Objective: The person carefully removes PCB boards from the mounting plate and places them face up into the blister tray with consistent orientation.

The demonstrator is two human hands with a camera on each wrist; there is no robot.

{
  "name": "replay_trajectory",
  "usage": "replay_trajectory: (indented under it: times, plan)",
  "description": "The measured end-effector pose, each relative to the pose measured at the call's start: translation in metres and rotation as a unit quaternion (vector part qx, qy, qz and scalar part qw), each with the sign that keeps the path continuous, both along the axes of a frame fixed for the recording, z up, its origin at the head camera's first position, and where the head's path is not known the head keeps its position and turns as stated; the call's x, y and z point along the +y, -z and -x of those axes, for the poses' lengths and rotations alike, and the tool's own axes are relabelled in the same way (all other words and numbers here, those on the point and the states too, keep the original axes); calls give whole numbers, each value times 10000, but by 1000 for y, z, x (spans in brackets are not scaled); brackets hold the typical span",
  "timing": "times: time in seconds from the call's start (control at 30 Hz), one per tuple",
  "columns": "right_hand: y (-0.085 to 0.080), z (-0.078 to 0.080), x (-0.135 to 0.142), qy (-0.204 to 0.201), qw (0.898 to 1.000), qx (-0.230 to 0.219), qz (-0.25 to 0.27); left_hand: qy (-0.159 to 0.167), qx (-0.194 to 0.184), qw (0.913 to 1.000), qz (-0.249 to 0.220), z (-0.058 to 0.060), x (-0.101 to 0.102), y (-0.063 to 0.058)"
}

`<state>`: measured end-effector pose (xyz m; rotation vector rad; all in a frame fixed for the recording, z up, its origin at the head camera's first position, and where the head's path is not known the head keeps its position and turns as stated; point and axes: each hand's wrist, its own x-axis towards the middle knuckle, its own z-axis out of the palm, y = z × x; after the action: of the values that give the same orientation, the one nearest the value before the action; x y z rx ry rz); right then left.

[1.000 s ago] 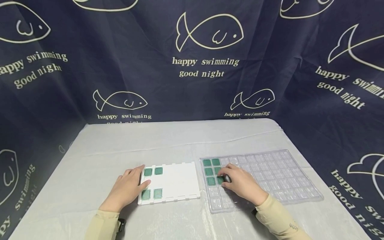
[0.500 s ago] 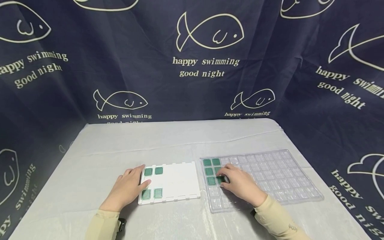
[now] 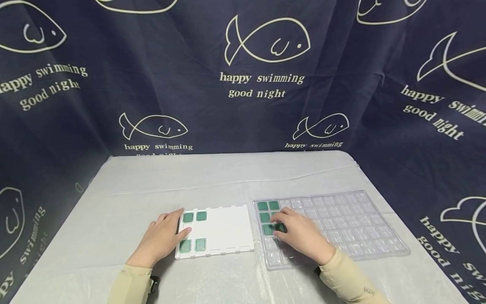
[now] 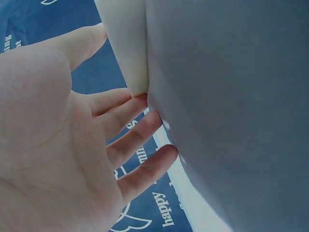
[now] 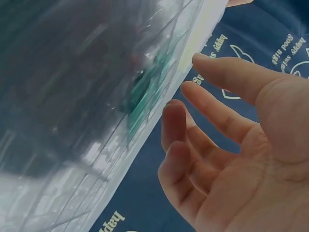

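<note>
On the left, my left hand (image 3: 160, 237) lies along the left edge of a flat white board (image 3: 225, 230). Its thumb rests on the top face, and in the left wrist view its fairly straight fingers (image 4: 145, 169) touch the board's side. Several small square green circuit boards (image 3: 200, 244) lie on the white board's left part. My right hand (image 3: 303, 232) hovers low over a clear plastic compartment tray (image 3: 341, 219), thumb and index finger apart at the green circuit boards (image 3: 268, 229) in its left columns. Nothing shows between the right fingers (image 5: 217, 72); the hand partly covers the second column.
The tray's other compartments (image 3: 353, 198) are transparent, and a narrow gap separates it from the white board. Both sit on a table with a pale cloth (image 3: 182, 175). A dark blue fish-print curtain (image 3: 205, 105) surrounds the back and sides.
My right hand shifts slightly left over the tray; a dark rounded shape under it is no longer visible. The left hand and white board stay put.
</note>
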<state>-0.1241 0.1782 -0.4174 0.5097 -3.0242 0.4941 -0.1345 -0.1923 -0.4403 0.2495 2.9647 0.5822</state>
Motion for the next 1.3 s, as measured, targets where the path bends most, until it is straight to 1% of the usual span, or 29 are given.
replay_trajectory:
  times: [0.37,0.6,0.77,1.0,1.3]
  plan:
    - [-8,1,-20,-231,9996,-17,-170,-4,-2,10000,10,-1,1,0]
    - [-10,3,-36,-634,9977,219,-106,-6,8,10000,28,-1,1,0]
    - [-9,3,-48,-864,9959,247,-46,-12,-16,10000,4,-1,1,-1]
    - [-12,4,-66,-1034,9943,206,-181,-9,6,10000,-3,-1,1,-1]
    - [-15,7,-89,-1251,9918,238,-76,6,3,10000,1,-1,1,-3]
